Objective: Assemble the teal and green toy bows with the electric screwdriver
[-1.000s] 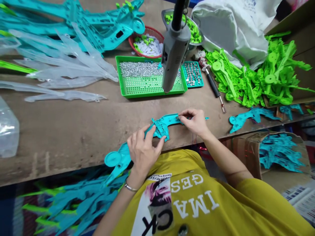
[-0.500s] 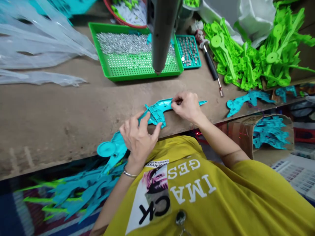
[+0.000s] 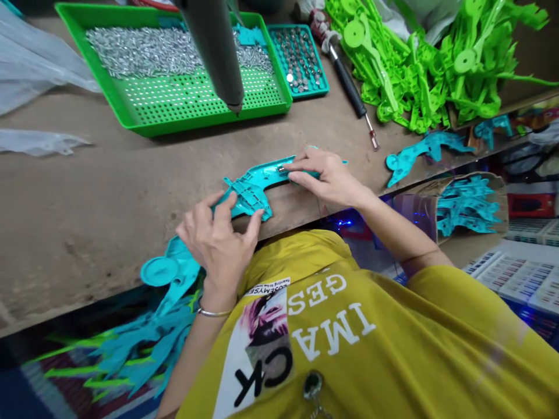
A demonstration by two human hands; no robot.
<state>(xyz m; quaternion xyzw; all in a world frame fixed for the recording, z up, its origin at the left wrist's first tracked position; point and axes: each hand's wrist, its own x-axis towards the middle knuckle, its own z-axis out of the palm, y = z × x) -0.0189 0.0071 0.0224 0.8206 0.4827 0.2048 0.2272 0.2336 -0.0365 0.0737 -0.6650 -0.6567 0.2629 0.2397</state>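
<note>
A long turquoise plastic toy-gun half (image 3: 248,195) lies hollow side up along the table's front edge. My left hand (image 3: 220,233) grips its wide, ribbed part, with thumb and fingers at opposite edges. Over its narrow arm is my right hand (image 3: 325,174), closed, the fingertips at a small shiny metal part (image 3: 280,169) in the channel. That hand hides much of the narrow end. Beyond my left hand, a turquoise piece with a round disc (image 3: 159,271) sticks out past the table edge; whether it joins the held half cannot be seen.
Behind stand a green perforated tray (image 3: 174,125) of silvery pins and a teal tray (image 3: 324,93) of small metal parts. A grey tool tip (image 3: 227,87) hangs above. A screwdriver (image 3: 349,81), lime green parts (image 3: 406,75) and another turquoise part (image 3: 428,150) lie right.
The view has shifted, so most things sit further left. My right fingers have opened out slightly and the small metal part now shows at their tips. My left hand keeps its hold.
</note>
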